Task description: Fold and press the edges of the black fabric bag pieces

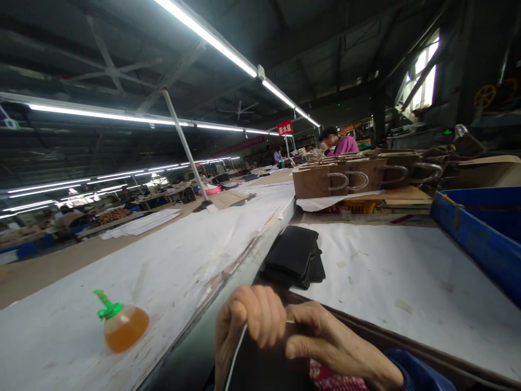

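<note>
Low in the picture, close to my body, a dark flat panel [266,366] with a thin pale edge is held between both hands. My left hand [254,317] has its fingers curled over the top edge, slightly smeared by motion. My right hand [329,336] grips the panel's upper right part, thumb on the near face and fingers behind. Just beyond my hands lies a stack of black flat pieces [293,252], its layers a little fanned out. The panel's lower part runs out of the picture.
To the left, a squeeze bottle [126,328] of amber liquid with a green cap stands on the paper-covered table [179,255]. Brown handled bags [311,182] line the back right. A blue bin [468,217] stands at right. A person in pink [345,145] is beyond.
</note>
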A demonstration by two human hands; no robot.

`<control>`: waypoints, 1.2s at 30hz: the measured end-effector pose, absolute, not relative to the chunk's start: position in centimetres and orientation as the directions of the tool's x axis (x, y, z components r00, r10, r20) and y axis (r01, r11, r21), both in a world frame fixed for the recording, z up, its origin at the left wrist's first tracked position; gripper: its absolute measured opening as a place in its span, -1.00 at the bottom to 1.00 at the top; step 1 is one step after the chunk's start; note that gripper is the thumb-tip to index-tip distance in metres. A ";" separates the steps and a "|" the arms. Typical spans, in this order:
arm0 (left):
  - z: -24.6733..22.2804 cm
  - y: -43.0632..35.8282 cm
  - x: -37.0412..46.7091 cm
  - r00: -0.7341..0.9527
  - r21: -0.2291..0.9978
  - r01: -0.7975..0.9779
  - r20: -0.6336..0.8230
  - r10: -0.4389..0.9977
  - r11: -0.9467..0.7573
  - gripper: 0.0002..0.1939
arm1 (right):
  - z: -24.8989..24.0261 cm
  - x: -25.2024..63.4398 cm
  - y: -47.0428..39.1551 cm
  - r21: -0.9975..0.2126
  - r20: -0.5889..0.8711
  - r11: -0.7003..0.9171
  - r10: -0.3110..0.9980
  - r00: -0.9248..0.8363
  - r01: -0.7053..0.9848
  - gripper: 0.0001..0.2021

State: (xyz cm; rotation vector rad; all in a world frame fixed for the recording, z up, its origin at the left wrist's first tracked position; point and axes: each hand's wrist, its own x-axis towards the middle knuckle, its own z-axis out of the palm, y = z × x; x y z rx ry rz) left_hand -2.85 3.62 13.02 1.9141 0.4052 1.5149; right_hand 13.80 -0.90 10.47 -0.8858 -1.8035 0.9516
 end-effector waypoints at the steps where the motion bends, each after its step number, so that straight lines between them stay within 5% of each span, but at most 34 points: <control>1: 13.1 3.5 -3.4 0.270 0.687 -0.223 0.725 0.634 -0.691 -0.36 | 10.4 13.8 -0.9 -0.894 0.344 0.416 0.876 -0.337 0.168 -0.54; 4: 13.1 3.1 -6.0 0.325 0.845 -0.430 0.475 0.818 -0.320 -0.31 | 10.7 14.5 -1.1 -0.914 0.313 0.362 0.917 -0.249 0.182 -0.60; 6: 13.1 2.9 -7.7 0.459 0.931 -0.343 0.282 0.842 -0.124 -0.20 | 11.2 15.1 -1.2 -0.871 0.353 0.401 0.913 -0.206 0.284 -0.68; 10: 13.0 3.0 -9.1 0.331 0.965 -0.009 0.249 0.910 -0.261 -0.34 | 12.2 15.7 -0.8 -0.684 0.473 0.510 0.855 -0.215 0.522 -0.72; 15: 12.2 3.0 -7.5 0.282 0.771 0.355 0.450 0.847 -0.528 -0.78 | 12.8 15.4 -0.7 -0.565 0.417 0.497 0.861 -0.293 0.658 -0.80; 17: 11.8 2.6 -6.9 0.195 0.764 0.366 0.495 0.847 -0.531 -0.77 | 12.8 15.3 -0.9 -0.599 0.382 0.455 0.885 -0.265 0.658 -0.92; 23: 11.6 2.0 -6.4 0.085 0.812 0.322 0.487 0.869 -0.487 -0.73 | 12.3 15.4 -0.9 -0.697 0.354 0.373 0.922 -0.158 0.612 -0.78; 29: 11.2 2.4 -6.2 0.072 0.816 0.321 0.486 0.871 -0.481 -0.71 | 11.4 15.2 -0.3 -0.634 0.463 0.477 0.865 -0.194 0.609 -0.91; 36: 9.9 3.3 -7.1 0.172 0.643 0.465 0.608 0.775 -0.608 -0.69 | 10.7 14.3 -0.1 -0.515 0.571 0.534 0.797 -0.197 0.670 -0.66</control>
